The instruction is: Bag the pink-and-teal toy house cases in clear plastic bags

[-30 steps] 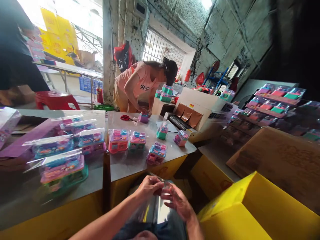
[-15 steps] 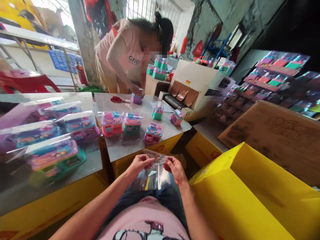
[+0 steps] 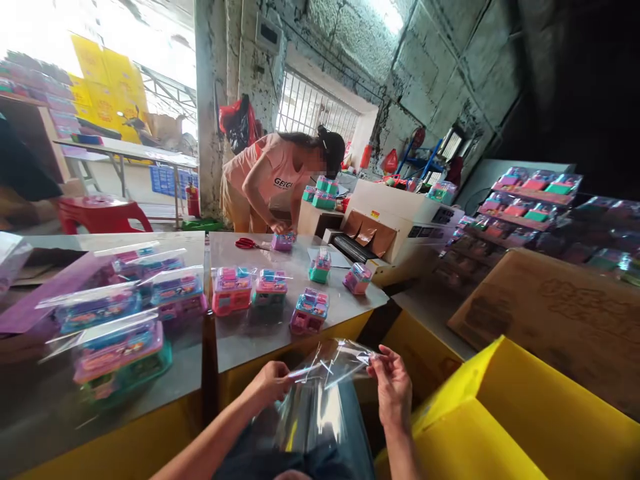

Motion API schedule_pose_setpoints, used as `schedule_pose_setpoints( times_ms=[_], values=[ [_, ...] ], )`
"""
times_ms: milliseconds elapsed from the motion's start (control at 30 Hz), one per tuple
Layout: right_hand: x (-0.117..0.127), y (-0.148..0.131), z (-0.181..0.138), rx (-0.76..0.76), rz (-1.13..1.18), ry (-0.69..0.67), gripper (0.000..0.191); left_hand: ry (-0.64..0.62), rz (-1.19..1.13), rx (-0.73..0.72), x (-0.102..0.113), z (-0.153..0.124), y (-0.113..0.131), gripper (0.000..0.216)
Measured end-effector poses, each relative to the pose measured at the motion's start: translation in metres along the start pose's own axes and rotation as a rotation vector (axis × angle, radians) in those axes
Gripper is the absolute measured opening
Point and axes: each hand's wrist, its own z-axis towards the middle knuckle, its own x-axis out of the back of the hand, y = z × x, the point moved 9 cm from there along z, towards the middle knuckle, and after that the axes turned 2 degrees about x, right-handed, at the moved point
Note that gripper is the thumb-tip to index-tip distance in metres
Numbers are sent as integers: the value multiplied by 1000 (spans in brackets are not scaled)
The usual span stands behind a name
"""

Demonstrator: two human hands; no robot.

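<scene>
A clear plastic bag [image 3: 320, 400] is stretched between my two hands above my lap, its mouth spread wide. My left hand [image 3: 273, 382] pinches its left edge. At the right edge, my right hand [image 3: 391, 383] grips the film between thumb and fingers. Beyond the bag on the table stand small toy house boxes: a purple one [image 3: 309, 311] nearest, a pink-red one [image 3: 231, 291], a green one [image 3: 270, 288], another green one [image 3: 319, 267] and a tilted purple one [image 3: 357, 279].
Several film-wrapped toy boxes [image 3: 123, 353] crowd the left table. Across from me a co-worker [image 3: 280, 173] bends over a purple box [image 3: 283, 241], beside red scissors [image 3: 247, 244]. A cream machine [image 3: 385, 213] stands behind. An open yellow carton [image 3: 465, 427] and a brown carton [image 3: 550, 320] are at right.
My hands have moved apart, pulling the bag's mouth from a gathered strip into a wide opening. The camera view has tilted up, showing more wall and window.
</scene>
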Motion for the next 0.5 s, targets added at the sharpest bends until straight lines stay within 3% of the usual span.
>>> schedule_pose_setpoints(
  times_ms=[100,200,267,367,500],
  values=[
    [-16,-27,-9,115,-202,-90,45,74,144,-18,6,-5,2,62],
    [-43,-54,-23,263,-364,-173,37,9,197,-42,-8,-9,12,67],
    [-63,-69,-33,338,-404,-252,33,-12,97,-167,-14,-13,32,67],
    [-86,-84,-42,401,-412,-356,28,67,-69,-391,-5,-25,67,59],
    [-93,-95,-39,426,-427,-354,27,-47,-285,-466,-3,-38,93,47]
  ],
)
